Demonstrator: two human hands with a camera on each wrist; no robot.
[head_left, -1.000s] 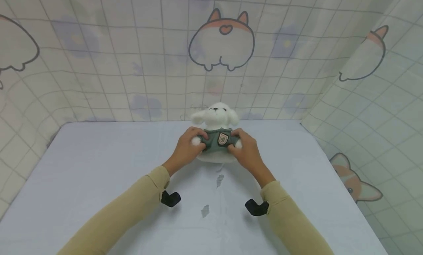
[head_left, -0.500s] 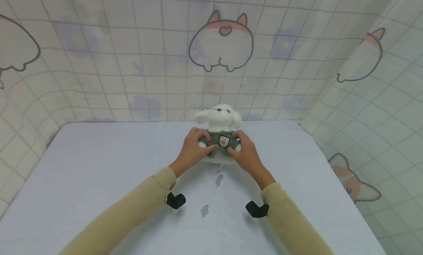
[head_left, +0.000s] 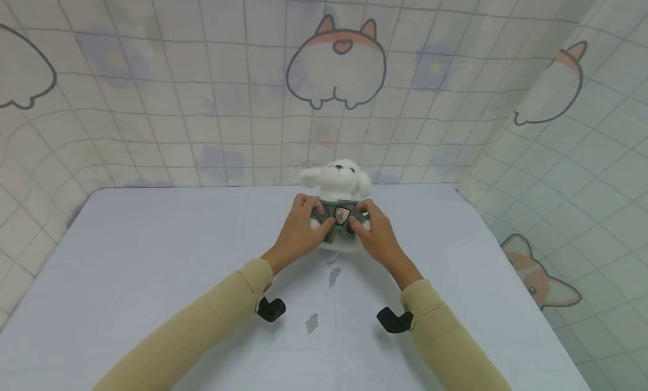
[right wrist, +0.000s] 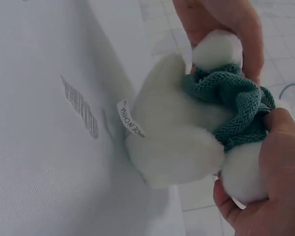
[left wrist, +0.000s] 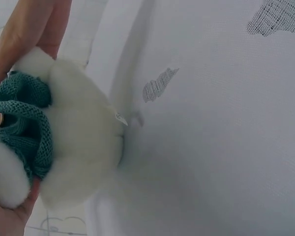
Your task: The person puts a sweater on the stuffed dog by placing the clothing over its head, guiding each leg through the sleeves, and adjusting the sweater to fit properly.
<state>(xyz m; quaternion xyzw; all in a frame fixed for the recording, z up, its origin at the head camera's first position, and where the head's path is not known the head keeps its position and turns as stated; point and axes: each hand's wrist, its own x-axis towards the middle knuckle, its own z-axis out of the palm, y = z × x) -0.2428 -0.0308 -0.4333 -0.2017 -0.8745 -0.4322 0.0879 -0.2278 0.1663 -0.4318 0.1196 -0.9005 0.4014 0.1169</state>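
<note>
A white plush dog (head_left: 335,181) with floppy ears wears a green knitted sweater (right wrist: 238,96) with a shield-shaped badge (head_left: 342,215) on its chest. It is upright at the far part of the table, facing me. My left hand (head_left: 296,232) grips its side and arm, with the thumb on the sweater front near the badge. Opposite it, my right hand (head_left: 381,236) pinches the other side, its thumb also by the badge. The knit is bunched in folds between them. A white "MADE IN CHINA" tag (right wrist: 129,120) sticks out low on the dog's body in the right wrist view.
The table (head_left: 167,256) has a white cover with two grey patches, one nearer patch (head_left: 312,323) and one farther patch (head_left: 334,277). A gridded curtain (head_left: 263,126) with cartoon corgis hangs behind and along the sides. Black wrist pieces (head_left: 271,309) show below the sleeves.
My left hand has moved right, its thumb now closer to the badge. The dog has shifted slightly right, and the sweater front is more gathered. My right hand has barely moved.
</note>
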